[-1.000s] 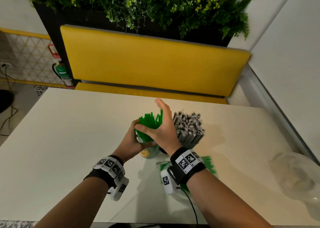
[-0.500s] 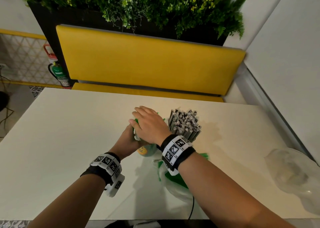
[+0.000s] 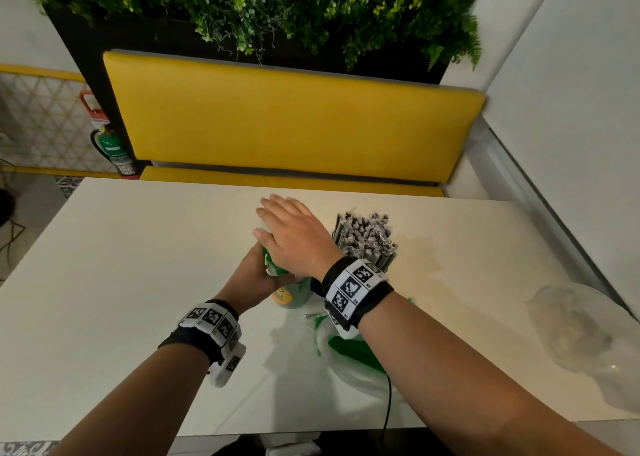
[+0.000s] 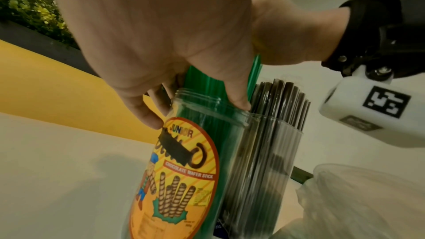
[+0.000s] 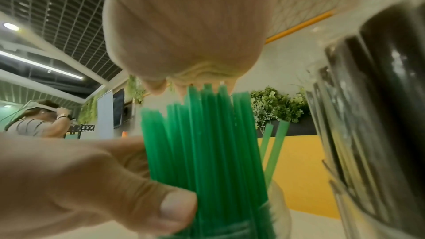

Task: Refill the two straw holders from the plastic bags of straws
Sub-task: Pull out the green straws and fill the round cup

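On the bench (image 3: 104, 282) I have both hands near the middle, toward the far edge. My left hand (image 3: 251, 275) comes in from the left, its grip wrapped around the green straws (image 5: 207, 143) just above the mouth of the clear jar (image 4: 202, 161); the right wrist view shows the thumb pressed into the bundle, and the left wrist view shows fingertips down at the jar's rim. This jar is the left straw holder: a see-through tub with a yellow chocolate wafer stick label (image 4: 181, 170), standing upright on the bench with the green straws inside it and sticking out above the rim.

My right hand (image 3: 294, 237) lies flat over the top of the green straws, fingers straight and pointing to the far left; in the right wrist view the palm sits on the straw ends. That grip is spread flat, clamped on nothing.

Just right of it, touching the first jar, stands the second holder (image 4: 271, 161), packed with wrapped dark straws (image 3: 363, 237) that fan out above its rim.

Nearer me, under my right forearm, a plastic bag of green straws (image 3: 349, 355) lies on the bench. By the right edge lies a crumpled clear plastic bag (image 3: 585, 338).
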{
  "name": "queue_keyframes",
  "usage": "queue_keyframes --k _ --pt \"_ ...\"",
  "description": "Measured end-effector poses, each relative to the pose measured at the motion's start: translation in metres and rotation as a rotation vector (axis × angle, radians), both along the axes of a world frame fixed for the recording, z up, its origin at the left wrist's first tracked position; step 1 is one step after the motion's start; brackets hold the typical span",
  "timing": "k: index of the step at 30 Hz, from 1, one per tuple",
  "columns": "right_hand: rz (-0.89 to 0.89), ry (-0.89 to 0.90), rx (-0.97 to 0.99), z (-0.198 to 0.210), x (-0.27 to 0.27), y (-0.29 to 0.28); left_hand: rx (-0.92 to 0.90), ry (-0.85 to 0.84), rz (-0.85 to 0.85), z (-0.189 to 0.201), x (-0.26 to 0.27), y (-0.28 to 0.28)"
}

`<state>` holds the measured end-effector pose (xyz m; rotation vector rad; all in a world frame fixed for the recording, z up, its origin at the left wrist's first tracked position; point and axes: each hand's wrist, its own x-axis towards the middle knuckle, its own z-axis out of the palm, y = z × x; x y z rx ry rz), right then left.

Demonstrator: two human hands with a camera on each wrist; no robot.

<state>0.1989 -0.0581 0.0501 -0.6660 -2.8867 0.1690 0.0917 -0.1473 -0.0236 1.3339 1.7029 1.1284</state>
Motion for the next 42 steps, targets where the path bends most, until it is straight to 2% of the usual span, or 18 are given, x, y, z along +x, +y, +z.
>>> queue_keyframes --k 5,10,13,15,17,19,20,22,24,26,29,31,35,37,39,42 --pt "0.019 -0.07 -0.037 -0.008 0.007 -0.001 -0.007 0.056 -0.009 -0.001 0.001 -0.002" --pt "-0.036 0.138 -0.201 0.037 0.029 -0.009 -0.083 0.063 0.031 -0.001 -0.003 -0.009" --pt "-0.06 0.246 -0.27 0.062 0.072 -0.022 -0.11 0.166 0.154 0.017 -0.002 -0.022" --pt "-0.089 0.294 -0.336 0.068 0.111 -0.03 0.006 0.223 0.276 0.041 0.007 -0.036" --pt "-0.12 0.298 -0.439 0.066 0.147 -0.038 0.256 0.28 0.379 0.068 0.024 -0.052" --pt "-0.165 0.207 -0.548 0.052 0.176 -0.049 0.397 0.295 0.308 0.081 0.049 -0.066" --pt "-0.207 0.127 -0.604 0.039 0.187 -0.055 0.372 0.302 0.199 0.077 0.062 -0.07" --pt "-0.287 -0.035 -0.664 0.004 0.206 -0.069 0.171 0.374 -0.048 0.057 0.088 -0.072" --pt "-0.316 -0.19 -0.622 -0.039 0.216 -0.08 -0.042 0.467 -0.169 0.029 0.11 -0.067" --pt "-0.324 -0.298 -0.562 -0.08 0.22 -0.085 -0.161 0.537 -0.165 0.002 0.125 -0.054" --pt "-0.364 -0.276 -0.487 -0.117 0.222 -0.084 -0.281 0.673 -0.166 -0.022 0.141 -0.029" --pt "-0.36 -0.27 -0.468 -0.122 0.223 -0.083 -0.33 0.74 -0.168 -0.034 0.146 -0.017" --pt "-0.296 -0.373 -0.472 -0.119 0.226 -0.084 -0.41 0.886 -0.175 -0.051 0.143 -0.007" --pt "-0.291 -0.367 -0.481 -0.119 0.225 -0.084 -0.474 0.823 -0.192 -0.056 0.137 -0.002" --pt "-0.28 -0.363 -0.514 -0.118 0.223 -0.081 -0.51 0.657 -0.217 -0.06 0.133 0.002" --pt "-0.332 -0.282 -0.604 -0.112 0.213 -0.072 -0.453 0.494 -0.211 -0.06 0.128 0.005"
